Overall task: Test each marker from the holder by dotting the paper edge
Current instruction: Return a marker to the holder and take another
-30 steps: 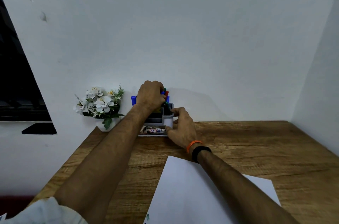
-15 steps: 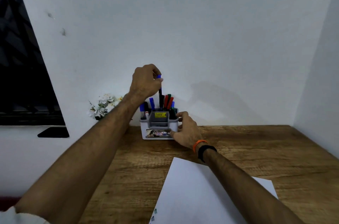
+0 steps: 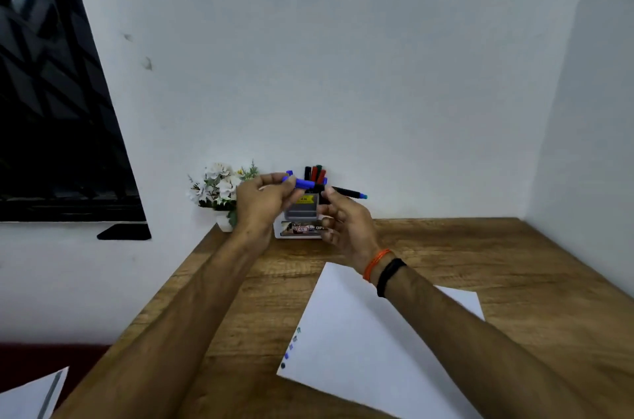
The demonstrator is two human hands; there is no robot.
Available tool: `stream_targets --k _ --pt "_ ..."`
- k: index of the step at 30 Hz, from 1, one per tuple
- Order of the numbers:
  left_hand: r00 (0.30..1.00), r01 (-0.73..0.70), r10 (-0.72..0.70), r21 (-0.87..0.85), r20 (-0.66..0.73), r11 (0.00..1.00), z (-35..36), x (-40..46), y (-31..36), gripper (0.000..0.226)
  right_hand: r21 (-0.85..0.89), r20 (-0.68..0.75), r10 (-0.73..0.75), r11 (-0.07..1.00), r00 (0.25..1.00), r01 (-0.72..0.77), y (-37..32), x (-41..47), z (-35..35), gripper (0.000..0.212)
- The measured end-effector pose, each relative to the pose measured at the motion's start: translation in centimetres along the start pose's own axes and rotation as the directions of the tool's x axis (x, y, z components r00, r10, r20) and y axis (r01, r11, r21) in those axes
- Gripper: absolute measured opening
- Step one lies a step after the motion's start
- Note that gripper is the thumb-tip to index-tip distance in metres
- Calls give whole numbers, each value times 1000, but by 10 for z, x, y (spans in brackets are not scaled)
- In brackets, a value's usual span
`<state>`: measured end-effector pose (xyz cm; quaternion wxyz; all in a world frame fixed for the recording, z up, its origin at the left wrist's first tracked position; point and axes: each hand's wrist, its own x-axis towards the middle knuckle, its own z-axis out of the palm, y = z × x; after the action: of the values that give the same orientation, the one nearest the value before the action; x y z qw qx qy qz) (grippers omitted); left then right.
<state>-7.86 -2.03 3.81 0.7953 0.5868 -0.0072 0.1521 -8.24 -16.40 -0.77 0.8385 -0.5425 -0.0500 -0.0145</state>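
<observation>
Nearest, at about five o'clock on the brown wood-grain desk [image 3: 514, 267], lies the white sheet of paper [image 3: 370, 350], its left edge carrying a short column of blue and teal test dots [image 3: 290, 348] toward seven o'clock. Both forearms reach across it toward twelve o'clock.

Above the desk, the right hand [image 3: 344, 223] is closed around a black-barrelled marker [image 3: 346, 193] with a blue-teal end pointing out to three o'clock. The left hand [image 3: 262, 199] pinches a bright blue cap [image 3: 303, 183] between thumb and fingers, level with the marker and just to its nine o'clock side. Whether cap and barrel are fully apart I cannot tell, as the fingers hide the join.

Behind the hands, against the white wall, stands the white and grey plastic marker holder [image 3: 302, 212] with red, green and black markers upright in it; a small pot of white artificial flowers [image 3: 219, 190] sits at its nine o'clock.

The step in hand looks like uncapping a fresh marker. Next it needs the bare tip brought down to the paper's left edge, beside the existing dots.
</observation>
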Motion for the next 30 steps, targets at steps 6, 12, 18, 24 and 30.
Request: stream_targets --k 6,12,18,24,30 --pt "971 76 -81 31 225 997 -22 -43 -27 7 -157 -20 -80 985 997 75 -2 -25 -22 16" --pt "814 -410 -12 591 580 695 -24 -54 -27 11 -383 157 -130 906 979 182 5 -45 -38 20" --pt "711 -613 2 618 703 492 -23 -61 -40 20 -362 233 -142 905 962 221 14 -50 -42 18" --pt "700 -660 122 573 703 487 -26 -61 -52 19 -287 273 -120 937 954 200 20 -47 -42 24" --pt "708 -639 130 551 694 537 -32 -56 -63 16 -228 277 -88 961 957 154 20 -43 -45 17"
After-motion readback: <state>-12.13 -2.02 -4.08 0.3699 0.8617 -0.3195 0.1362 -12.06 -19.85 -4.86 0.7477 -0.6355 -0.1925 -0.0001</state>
